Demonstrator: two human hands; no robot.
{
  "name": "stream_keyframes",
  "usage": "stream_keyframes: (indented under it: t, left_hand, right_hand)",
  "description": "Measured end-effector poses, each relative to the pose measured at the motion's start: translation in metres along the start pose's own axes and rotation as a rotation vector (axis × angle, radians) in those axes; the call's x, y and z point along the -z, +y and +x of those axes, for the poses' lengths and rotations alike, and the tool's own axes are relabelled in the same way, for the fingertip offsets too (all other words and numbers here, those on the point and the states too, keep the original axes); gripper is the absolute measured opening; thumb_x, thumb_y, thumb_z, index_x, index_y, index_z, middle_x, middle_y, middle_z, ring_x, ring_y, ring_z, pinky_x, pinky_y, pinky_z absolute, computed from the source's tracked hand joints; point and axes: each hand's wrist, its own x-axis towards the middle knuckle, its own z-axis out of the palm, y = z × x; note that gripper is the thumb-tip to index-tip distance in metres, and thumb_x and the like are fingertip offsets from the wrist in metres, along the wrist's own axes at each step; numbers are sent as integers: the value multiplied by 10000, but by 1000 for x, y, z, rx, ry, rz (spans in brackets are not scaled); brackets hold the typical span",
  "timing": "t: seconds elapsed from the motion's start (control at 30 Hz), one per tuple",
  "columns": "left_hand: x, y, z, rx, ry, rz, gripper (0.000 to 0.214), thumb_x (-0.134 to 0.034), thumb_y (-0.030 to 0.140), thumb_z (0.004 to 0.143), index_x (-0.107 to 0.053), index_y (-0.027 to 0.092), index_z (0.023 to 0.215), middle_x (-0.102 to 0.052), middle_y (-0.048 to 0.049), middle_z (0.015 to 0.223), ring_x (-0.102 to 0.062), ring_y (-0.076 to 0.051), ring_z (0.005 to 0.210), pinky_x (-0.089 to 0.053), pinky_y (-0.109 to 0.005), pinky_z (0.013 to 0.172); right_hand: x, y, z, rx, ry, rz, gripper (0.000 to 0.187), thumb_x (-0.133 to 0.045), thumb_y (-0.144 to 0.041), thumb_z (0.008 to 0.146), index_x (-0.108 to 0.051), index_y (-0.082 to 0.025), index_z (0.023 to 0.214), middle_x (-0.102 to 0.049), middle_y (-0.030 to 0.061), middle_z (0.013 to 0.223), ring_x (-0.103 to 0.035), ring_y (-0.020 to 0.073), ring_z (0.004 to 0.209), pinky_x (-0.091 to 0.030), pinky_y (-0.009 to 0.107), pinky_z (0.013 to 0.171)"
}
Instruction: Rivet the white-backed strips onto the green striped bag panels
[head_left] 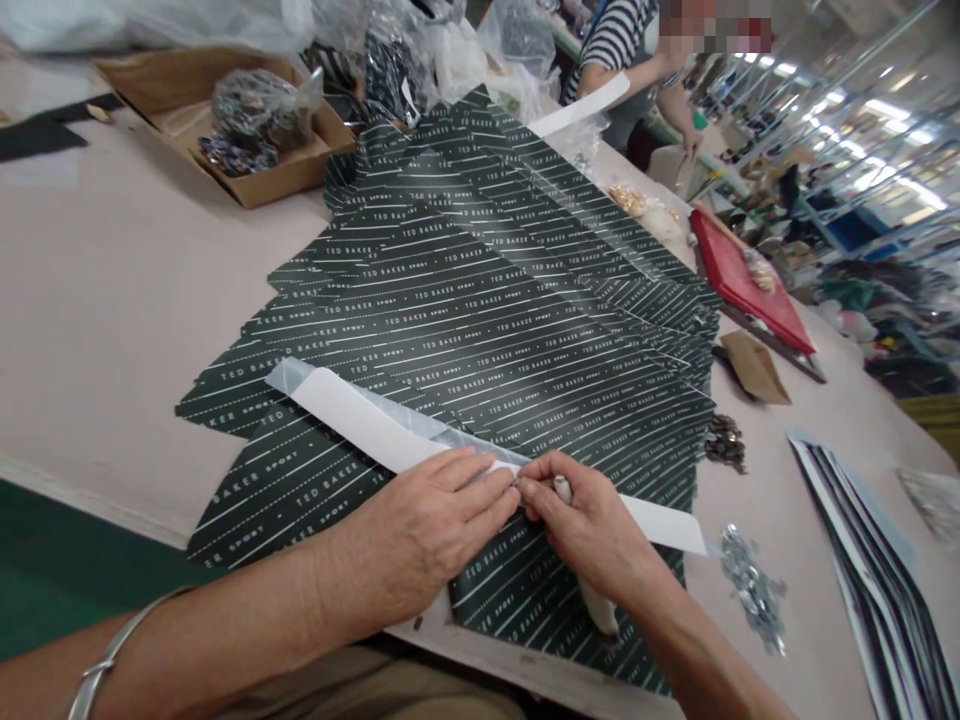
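So the pale table (pixel 112 290) carries a fanned stack of dark printed sheets (pixel 465 310), and the white strip (pixel 352 420) lies across its near part. Left hand (pixel 431 530) is flat over the strip, probably steadying it; can't tell if the thumb grips. Right hand (pixel 592 520) has its fingers curled narrow around a pale stick-like tool (pixel 600 608). Silvery bits (pixel 752 592) sit just past the strip's right end, likely for easy reach.
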Motion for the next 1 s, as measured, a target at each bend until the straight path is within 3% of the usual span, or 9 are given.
stream_keyframes:
  t: [0.27, 0.47, 0.57, 0.73, 0.83, 1.0]
  left_hand:
    - [1, -1, 0, -20, 15, 57, 347, -394, 181, 1014, -541, 59, 1303, -585, -83, 1309, -501, -251, 1248, -431, -374, 1094]
    - [3, -1, 2, -41, -21, 78, 351, -361, 178, 1024, -548, 57, 1295, -574, -90, 1323, -502, -247, 1238, -438, -374, 1085]
    - [6, 0, 4, -41, -77, 81, 360, -390, 167, 1013, -527, 72, 1332, -563, -77, 1344, -496, -249, 1246, -454, -378, 1091]
    - [7, 2, 7, -19, -114, 104, 355, -386, 147, 1004, -546, 90, 1316, -578, -74, 1320, -521, -248, 1211, -499, -390, 1060]
    - [6, 1, 6, -23, -61, 94, 340, -357, 156, 1020, -577, 106, 1275, -591, -64, 1304, -525, -241, 1204, -508, -384, 1037]
    - [5, -1, 6, -20, -3, 51, 323, -364, 157, 1031, -581, 109, 1265, -595, -49, 1304, -513, -230, 1218, -480, -377, 1054]
  right_hand:
    - [2, 6, 1, -47, -60, 109, 146, -557, -334, 885, -615, -201, 865, -560, -59, 629, -409, 67, 428, -320, 204, 425]
    - [14, 6, -7, -58, -25, 263, 192, -612, -381, 885, -639, -192, 901, -573, -43, 629, -390, 58, 391, -283, 188, 358]
    - [32, -12, -28, 39, 114, 545, 214, -678, -400, 871, -671, -196, 936, -433, -88, 511, -332, 56, 371, -269, 174, 357]
    - [46, -40, -41, 449, 512, 1014, 67, -644, -251, 894, -683, -198, 886, -214, -123, 488, -194, 52, 389, -357, 172, 416]
    - [33, -29, -20, 455, 591, 1244, 120, -604, -251, 931, -677, -193, 855, -170, -134, 462, -134, 62, 367, -330, 162, 387]
    - [14, 2, 14, 326, 626, 1514, 194, -558, -254, 957, -673, -178, 820, -286, -134, 407, -205, 54, 325, -306, 149, 371]
